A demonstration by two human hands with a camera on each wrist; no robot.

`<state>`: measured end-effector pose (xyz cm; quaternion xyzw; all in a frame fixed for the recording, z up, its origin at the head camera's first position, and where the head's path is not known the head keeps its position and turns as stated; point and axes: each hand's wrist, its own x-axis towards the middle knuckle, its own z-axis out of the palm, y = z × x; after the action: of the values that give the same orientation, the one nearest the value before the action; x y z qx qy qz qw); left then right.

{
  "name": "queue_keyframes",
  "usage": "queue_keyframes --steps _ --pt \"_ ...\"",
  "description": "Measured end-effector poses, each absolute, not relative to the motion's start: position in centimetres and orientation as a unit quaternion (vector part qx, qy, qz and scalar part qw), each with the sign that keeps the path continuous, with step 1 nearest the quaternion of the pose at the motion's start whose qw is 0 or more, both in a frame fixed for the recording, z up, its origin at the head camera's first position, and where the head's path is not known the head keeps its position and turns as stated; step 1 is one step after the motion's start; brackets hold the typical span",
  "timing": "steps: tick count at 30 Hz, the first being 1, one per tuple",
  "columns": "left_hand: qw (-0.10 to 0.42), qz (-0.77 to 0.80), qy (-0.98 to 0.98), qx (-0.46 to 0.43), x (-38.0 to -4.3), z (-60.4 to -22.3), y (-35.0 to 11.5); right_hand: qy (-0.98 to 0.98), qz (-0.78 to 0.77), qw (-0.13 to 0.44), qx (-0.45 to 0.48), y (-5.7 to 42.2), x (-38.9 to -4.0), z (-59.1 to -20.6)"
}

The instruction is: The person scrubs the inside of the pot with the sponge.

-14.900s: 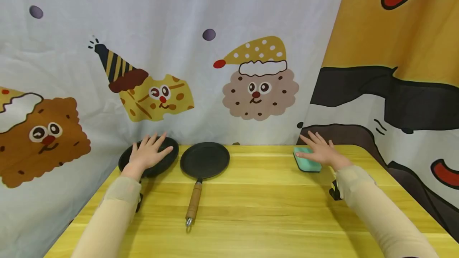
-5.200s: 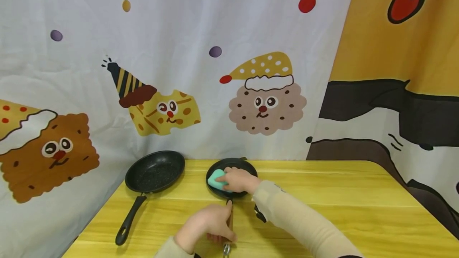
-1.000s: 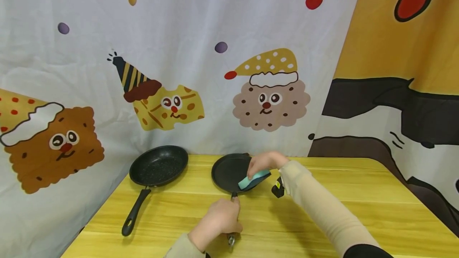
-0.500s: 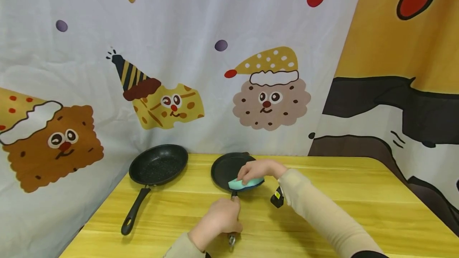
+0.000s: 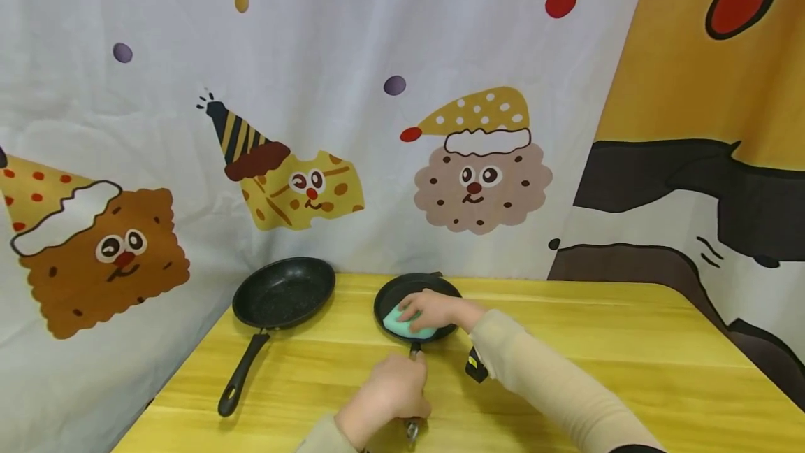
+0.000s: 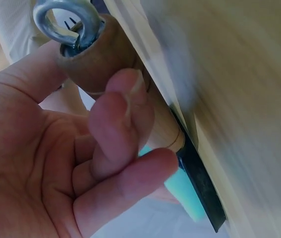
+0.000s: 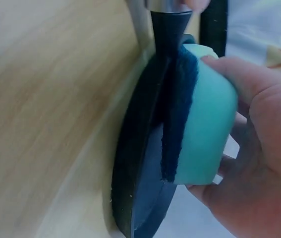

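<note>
My right hand (image 5: pixel 430 310) grips a mint-green sponge (image 7: pixel 207 124) with a dark scouring side. In the right wrist view the dark side faces the inside of a small flat black pan (image 5: pixel 396 292), near its handle end. My left hand (image 5: pixel 390 390) holds that pan by its wooden handle (image 6: pixel 155 116), which ends in a metal ring (image 6: pixel 63 22). The left wrist view shows the fingers curled at the handle, with the sponge beyond. Most of the handle is hidden under the left hand in the head view.
A deeper black frying pan (image 5: pixel 283 293) stands at the left, its black handle (image 5: pixel 244 374) pointing toward the front. Both pans are on a yellow wooden table (image 5: pixel 604 348). Behind the table hangs a printed curtain (image 5: pixel 352 40) with cartoon biscuits.
Over the last second the right hand has slid the sponge leftward across the small pan, from its right rim, and laid it flatter. The left hand keeps its hold on the handle.
</note>
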<state>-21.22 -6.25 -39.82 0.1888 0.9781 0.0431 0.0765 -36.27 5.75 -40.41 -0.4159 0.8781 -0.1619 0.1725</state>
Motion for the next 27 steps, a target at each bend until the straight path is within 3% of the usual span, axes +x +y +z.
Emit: queue_keyframes --steps 12,27 --pt "0.042 -0.009 0.983 0.179 -20.7 -40.2 -5.8 0.895 -0.097 0.105 -0.422 3.9 -37.2 -41.6" --pt "0.062 -0.006 0.983 0.173 -20.8 -40.2 -5.5 0.939 -0.037 0.054 -0.338 2.3 -38.8 -42.3"
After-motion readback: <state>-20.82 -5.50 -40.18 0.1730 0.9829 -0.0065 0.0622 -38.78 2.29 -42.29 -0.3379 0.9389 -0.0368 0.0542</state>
